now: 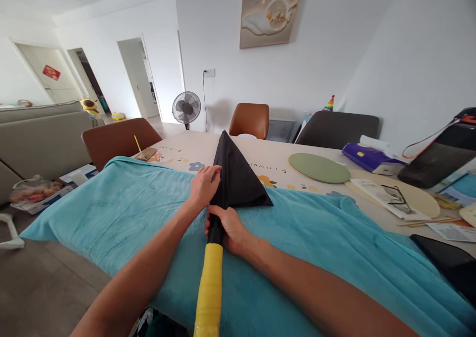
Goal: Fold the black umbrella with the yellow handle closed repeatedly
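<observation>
A black triangular cloth (241, 183) runs up to a point, away from me, along a black shaft (215, 233). The shaft's near end is a thick yellow wrapped handle (209, 290) pointing toward me. My right hand (231, 226) is closed round the shaft just above the yellow part. Farther up, my left hand (204, 184) has its bent fingers closed on the left edge of the cloth; its fingertips are partly hidden. Underneath lies a turquoise blanket (148, 198) spread over the near side of the table (178, 148).
To the right are a green oval mat (318, 168), a purple tissue pack (372, 158), glasses (399, 199) on papers and a dark phone or tablet (446, 262). A yellow pencil (137, 144) stands at the far left. Chairs (249, 120) and a fan (186, 108) stand beyond.
</observation>
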A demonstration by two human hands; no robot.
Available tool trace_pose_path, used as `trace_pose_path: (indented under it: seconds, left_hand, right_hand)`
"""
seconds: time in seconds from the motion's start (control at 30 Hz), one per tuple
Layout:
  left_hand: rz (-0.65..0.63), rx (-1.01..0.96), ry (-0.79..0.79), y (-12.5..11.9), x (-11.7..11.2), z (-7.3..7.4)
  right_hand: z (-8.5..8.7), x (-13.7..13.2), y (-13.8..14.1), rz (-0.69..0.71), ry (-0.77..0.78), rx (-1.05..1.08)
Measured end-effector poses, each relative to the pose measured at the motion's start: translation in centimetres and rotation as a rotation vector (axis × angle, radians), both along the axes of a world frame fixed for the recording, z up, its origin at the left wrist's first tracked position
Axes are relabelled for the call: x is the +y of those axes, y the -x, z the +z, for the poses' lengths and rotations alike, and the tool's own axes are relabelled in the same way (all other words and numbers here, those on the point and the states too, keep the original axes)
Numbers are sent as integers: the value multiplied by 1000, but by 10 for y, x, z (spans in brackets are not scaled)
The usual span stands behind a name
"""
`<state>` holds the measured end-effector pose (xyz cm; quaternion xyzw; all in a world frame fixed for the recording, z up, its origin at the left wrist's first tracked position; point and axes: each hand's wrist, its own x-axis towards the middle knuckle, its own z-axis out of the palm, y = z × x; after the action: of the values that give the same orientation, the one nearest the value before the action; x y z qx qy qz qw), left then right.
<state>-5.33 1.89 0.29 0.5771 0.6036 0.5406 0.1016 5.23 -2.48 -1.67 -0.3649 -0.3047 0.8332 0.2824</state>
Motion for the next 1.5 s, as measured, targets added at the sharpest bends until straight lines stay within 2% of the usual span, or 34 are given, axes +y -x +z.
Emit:
trace_pose_path:
  seconds: [0.1, 0.2, 0.3, 0.4, 0.5, 0.63, 0.73, 0.8, 0.87, 0.97, 1.07, 1.27, 1.4, 1.5]
  left_hand:
    - [-263, 117, -23, -20, 5, 14]
    - [-516, 283, 29, -41, 20, 22]
    - [-602, 367, 149, -56, 39, 25]
    - [-560, 475, 183, -61, 50, 30]
    - [-444, 531, 88, -56, 50, 42]
    - [-341, 459, 23, -30, 38, 60]
    - [-318, 486, 74, -1, 26, 62]
    - [-310, 530, 108, 18, 20, 61]
    - [-266, 491, 85, 35, 16, 59]
    - [-90, 191, 7, 58, 13, 57]
    - [8, -63, 53, 76, 9, 52]
    - [23, -274, 122, 97, -6, 30]
    - [41, -307, 213, 107, -12, 14]
    - [36, -286, 215, 112, -15, 7]
  right_hand:
    - [-2, 0, 0, -14, -13, 47]
    - [-4, -1, 0, -23, -27, 65]
    - [-4, -1, 0, -32, -54, 79]
    - [-5, -1, 0, -45, -56, 86]
    - [-5, -1, 0, -32, -49, 75]
    - [-3, -2, -1, -11, -47, 63]
    - [-3, -2, -2, -3, -49, 78]
    - [-3, -2, -2, -5, -49, 77]
    - [-3, -2, -1, -16, -50, 69]
    - [-1, -2, -1, -11, -47, 60]
    - [1, -3, -2, -9, -29, 54]
    - [2, -3, -3, -17, -8, 84]
    - [2, -2, -5, -23, -4, 102]
    - [2, -1, -6, 16, 13, 120]
